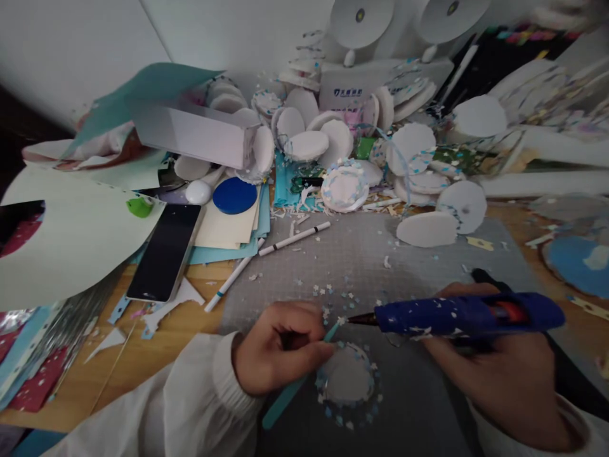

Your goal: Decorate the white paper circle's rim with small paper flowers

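My left hand pinches a pair of turquoise tweezers, whose tip holds a tiny white star. In my right hand is a dark blue hot glue gun, gripped by its handle. Its pointed nozzle is right by the star, too close to tell whether they touch. Just below lies a round wreath of small blue and white stars around a pale disc. Several loose stars are scattered on the grey cutting mat behind my left hand.
White foam discs crowd the back, some trimmed with stars. Two pens lie on the mat's left. A phone, a blue disc and paper sheets are at left. A black cable runs beneath the glue gun.
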`<state>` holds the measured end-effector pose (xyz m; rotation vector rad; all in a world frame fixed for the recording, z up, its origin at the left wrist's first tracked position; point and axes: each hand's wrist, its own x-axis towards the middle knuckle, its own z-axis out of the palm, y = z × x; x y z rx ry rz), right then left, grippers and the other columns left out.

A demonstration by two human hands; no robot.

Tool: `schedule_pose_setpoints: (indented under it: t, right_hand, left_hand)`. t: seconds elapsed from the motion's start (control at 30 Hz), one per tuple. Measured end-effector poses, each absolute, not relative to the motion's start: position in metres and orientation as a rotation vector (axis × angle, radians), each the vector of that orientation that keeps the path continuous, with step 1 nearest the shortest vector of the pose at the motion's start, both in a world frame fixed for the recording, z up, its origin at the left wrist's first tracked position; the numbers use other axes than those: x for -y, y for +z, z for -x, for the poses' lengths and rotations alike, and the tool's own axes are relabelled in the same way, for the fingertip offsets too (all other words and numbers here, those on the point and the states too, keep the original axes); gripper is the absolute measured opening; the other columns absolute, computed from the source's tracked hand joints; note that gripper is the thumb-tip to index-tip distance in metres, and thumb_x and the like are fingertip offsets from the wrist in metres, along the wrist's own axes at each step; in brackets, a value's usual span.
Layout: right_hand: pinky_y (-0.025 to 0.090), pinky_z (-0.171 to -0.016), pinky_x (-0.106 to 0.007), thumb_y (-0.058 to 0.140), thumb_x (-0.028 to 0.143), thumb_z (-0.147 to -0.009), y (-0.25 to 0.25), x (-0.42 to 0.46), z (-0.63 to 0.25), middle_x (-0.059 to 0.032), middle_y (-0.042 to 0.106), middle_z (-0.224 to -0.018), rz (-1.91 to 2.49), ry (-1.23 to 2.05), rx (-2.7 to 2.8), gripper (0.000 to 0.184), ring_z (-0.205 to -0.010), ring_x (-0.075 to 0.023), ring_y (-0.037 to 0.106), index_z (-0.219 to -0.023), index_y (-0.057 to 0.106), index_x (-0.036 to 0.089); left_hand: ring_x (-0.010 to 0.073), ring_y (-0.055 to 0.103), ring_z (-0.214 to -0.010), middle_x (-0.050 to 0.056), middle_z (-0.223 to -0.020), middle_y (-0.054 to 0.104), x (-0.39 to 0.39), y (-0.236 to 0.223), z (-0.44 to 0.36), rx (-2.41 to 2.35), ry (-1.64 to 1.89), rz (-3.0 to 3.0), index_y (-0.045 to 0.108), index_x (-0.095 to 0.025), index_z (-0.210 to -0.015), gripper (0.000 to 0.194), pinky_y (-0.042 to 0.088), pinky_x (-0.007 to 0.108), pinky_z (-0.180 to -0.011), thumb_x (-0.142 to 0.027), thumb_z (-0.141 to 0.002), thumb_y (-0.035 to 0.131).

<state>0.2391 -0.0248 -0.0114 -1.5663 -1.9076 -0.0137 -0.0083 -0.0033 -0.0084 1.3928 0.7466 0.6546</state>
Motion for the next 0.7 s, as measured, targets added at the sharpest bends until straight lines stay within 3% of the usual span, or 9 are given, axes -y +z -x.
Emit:
schedule_pose_setpoints:
  t: [0.7]
  right_hand:
    - [0.048,-0.048,-0.03,0.059,0.034,-0.075,-0.0146,0.0257,-0.2413,-0.0014,0.059,-0.068,1.544,-0.015,1.915,0.018,-0.054,-0.019,0.062,-0.085,0.052,0.02]
  left_hand:
    - [0.0099,0.031,-0.051,-0.002,-0.055,0.032,0.0029,-0.0075,0.0088,-0.782,0.605,-1.42,0.036,-0.017,-0.05,0.04,0.022,0.03,-0.05,-0.029,-0.083,0.056]
